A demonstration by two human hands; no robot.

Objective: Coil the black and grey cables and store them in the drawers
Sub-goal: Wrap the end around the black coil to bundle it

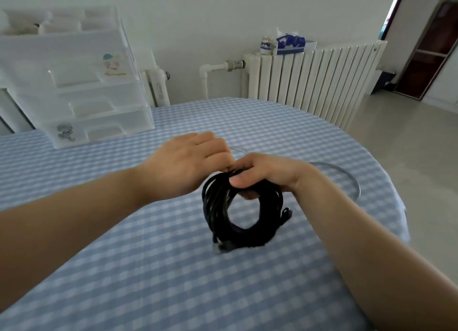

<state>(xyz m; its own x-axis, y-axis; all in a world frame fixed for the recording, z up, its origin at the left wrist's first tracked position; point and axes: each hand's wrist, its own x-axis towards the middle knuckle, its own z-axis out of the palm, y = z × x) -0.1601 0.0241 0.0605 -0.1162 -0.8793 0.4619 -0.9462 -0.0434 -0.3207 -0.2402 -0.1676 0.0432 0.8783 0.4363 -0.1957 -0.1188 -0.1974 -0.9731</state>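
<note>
A black cable (267,221) wound into a round coil hangs upright just above the table, its plugs dangling at the bottom and right. My right hand (267,174) grips the top of the coil, thumb in front and fingers through the loop. My left hand (183,164) is beside it with curled fingers at the coil's top; what they pinch is hidden. A grey cable (352,179) lies in a loose arc on the table behind my right wrist. The white translucent drawer unit (81,92) stands at the back left, its drawers closed.
The table wears a blue-and-white checked cloth (148,244) and its rounded edge drops off at the right. A white radiator (312,80) with a tissue box and a jar on top lines the far wall. Bare floor lies to the right.
</note>
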